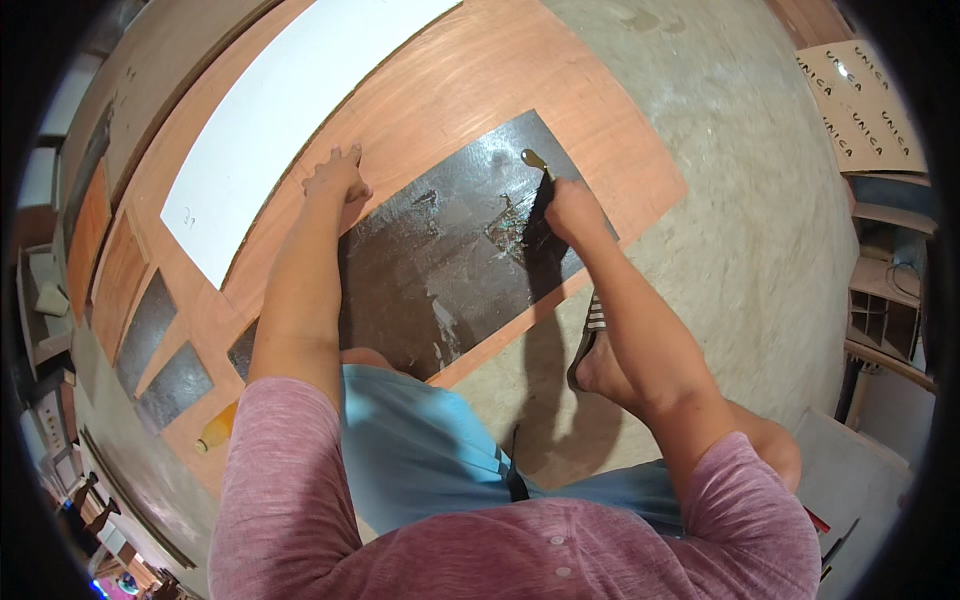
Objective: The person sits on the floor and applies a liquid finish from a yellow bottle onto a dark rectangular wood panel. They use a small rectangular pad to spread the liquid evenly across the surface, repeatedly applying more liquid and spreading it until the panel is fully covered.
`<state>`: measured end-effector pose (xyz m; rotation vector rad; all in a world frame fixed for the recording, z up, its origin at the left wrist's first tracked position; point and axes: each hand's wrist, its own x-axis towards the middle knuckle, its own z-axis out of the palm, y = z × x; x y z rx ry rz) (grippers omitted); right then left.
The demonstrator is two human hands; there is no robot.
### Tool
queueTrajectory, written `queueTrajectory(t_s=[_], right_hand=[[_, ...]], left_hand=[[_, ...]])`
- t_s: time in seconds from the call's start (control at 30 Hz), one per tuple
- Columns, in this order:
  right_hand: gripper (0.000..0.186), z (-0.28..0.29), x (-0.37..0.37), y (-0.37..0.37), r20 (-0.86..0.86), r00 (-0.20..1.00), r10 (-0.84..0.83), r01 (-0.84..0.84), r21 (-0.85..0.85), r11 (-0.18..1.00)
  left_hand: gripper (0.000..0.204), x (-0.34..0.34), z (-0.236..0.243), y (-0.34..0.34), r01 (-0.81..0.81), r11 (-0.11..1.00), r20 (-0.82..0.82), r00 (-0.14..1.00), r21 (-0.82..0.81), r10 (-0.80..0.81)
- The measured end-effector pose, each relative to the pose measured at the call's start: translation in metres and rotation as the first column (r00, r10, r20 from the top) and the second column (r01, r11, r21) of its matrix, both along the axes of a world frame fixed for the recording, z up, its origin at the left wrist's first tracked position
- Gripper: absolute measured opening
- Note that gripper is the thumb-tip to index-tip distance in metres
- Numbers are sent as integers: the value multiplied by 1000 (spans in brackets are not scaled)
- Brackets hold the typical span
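Note:
My left hand (338, 176) is open, fingers spread, on the reddish plywood sheet (420, 105), just off the upper left edge of a dark, glossy panel (400, 270). Over the panel's right part, my right hand (574, 212) is closed on a dark, flat piece (543, 205) that looks like a spreader; its lower part merges with the shadow. An amber, glossy blob (533, 158) lies just above that hand. Wet, shiny streaks (505, 228) mark the panel left of it.
A white curved board (290, 110) lies along the plywood's left side. Dark offcuts (175, 385) and a yellow bottle (216, 428) are at the lower left. My sandalled foot (598, 360) rests on the concrete floor (750, 250). Shelving (885, 280) stands at the far right.

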<state>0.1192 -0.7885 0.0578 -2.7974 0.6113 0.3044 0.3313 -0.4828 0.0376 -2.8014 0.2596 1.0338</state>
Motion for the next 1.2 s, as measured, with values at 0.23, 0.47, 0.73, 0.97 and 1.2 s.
queueTrajectory(t_s=[0.23, 0.47, 0.73, 0.97, 1.2], right_hand=[[25, -2, -12, 94, -81, 972, 220, -205, 162, 965], [18, -3, 18, 14, 129, 989, 72, -51, -158, 986], [16, -9, -2, 64, 21, 989, 147, -145, -59, 988], [20, -24, 24, 30, 61, 998, -13, 26, -210, 977], [26, -13, 31, 38, 100, 994, -42, 60, -184, 981]], left_hand=[[102, -5, 5, 4, 41, 999, 6, 999, 33, -41], [95, -8, -9, 7, 63, 998, 90, 994, -8, -62], [93, -15, -8, 13, 18, 994, 117, 993, -110, -5], [88, -7, -27, 14, 37, 993, 101, 995, -111, -26], [106, -4, -33, 23, 64, 992, 101, 993, -110, -53]])
